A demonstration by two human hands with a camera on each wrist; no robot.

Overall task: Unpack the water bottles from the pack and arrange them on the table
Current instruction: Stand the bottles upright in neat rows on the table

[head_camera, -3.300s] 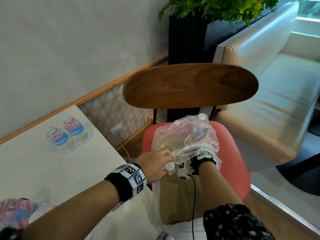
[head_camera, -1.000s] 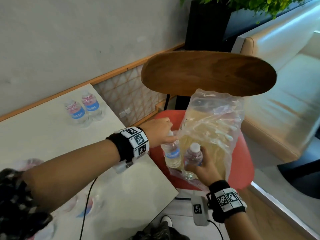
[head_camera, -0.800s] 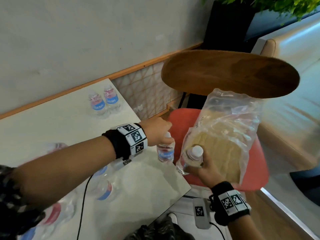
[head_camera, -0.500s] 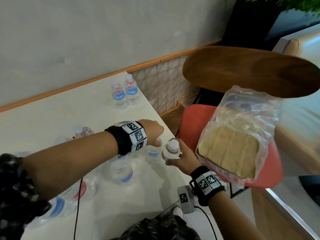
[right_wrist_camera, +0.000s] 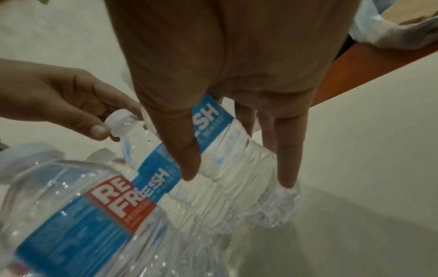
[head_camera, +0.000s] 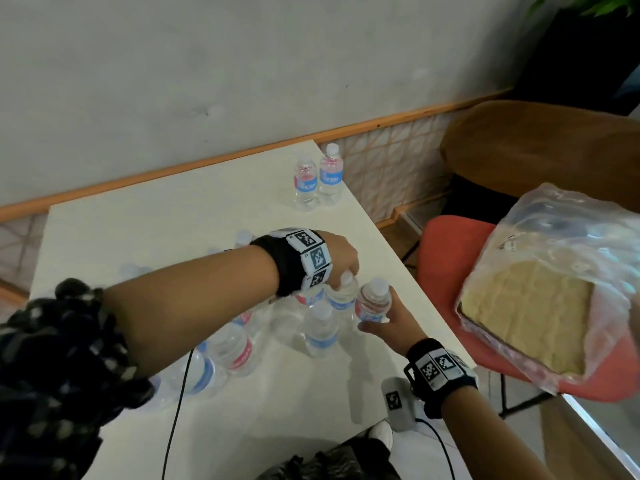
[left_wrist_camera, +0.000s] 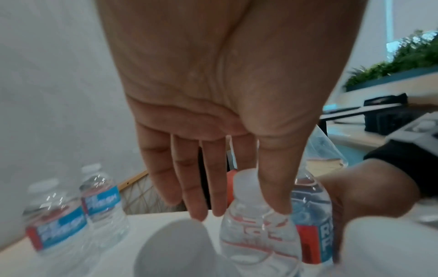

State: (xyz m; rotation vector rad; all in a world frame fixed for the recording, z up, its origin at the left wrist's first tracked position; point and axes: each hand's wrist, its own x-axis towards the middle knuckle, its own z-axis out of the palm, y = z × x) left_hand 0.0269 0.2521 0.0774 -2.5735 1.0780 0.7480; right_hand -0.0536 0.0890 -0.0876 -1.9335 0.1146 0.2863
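**Two bottles at the table edge, one in each hand**

L hand (head_camera: 341, 259) came from above and pinched the white cap/neck of a bottle (head_camera: 343, 294) w/ thumb and forefinger; other fingers (left_wrist_camera: 196, 187) hung fairly straight, off the bottle. That bottle stood upright on the white table (head_camera: 166, 220), near its right edge.

R hand (head_camera: 388, 323) wrapped around the labelled body of a second bottle (head_camera: 373, 303), thumb on one side, fingers on the other. It sat just right of the L-hand bottle, the two touching or nearly so; can't tell whether its base was on the table.

More bottles clustered just left/near of these: one upright in front (head_camera: 320, 327), others partly hidden under the L forearm (head_camera: 194, 299). A pair of bottles (head_camera: 318, 178) stood upright side by side at the far right corner of the table, well apart from the cluster.

The torn plastic pack (head_camera: 554, 282), w/ a cardboard base showing inside, lay on the red chair seat (head_camera: 446, 258) to the right of the table. Brown chair back (head_camera: 540, 147) behind it.
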